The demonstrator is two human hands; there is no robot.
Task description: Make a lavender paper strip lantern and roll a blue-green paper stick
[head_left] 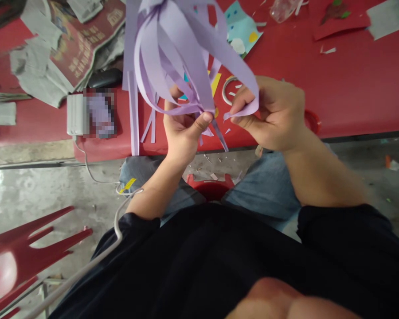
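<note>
A bundle of curved purple paper strips, joined at the top, arches over the red table in front of me. My left hand is closed on the gathered lower ends, thumb pressed over them. One strip curls out to the right, and its free end is pinched between thumb and finger of my right hand. Loose purple strips hang over the table edge left of my left hand. Behind the hands lie a roll of tape and a yellow paper piece, both partly covered.
Crumpled newspaper, a black object, a white box with a cable and a blurred-out phone-like item lie on the left of the red table. A light-blue decorated card is at the back. Red stools stand below.
</note>
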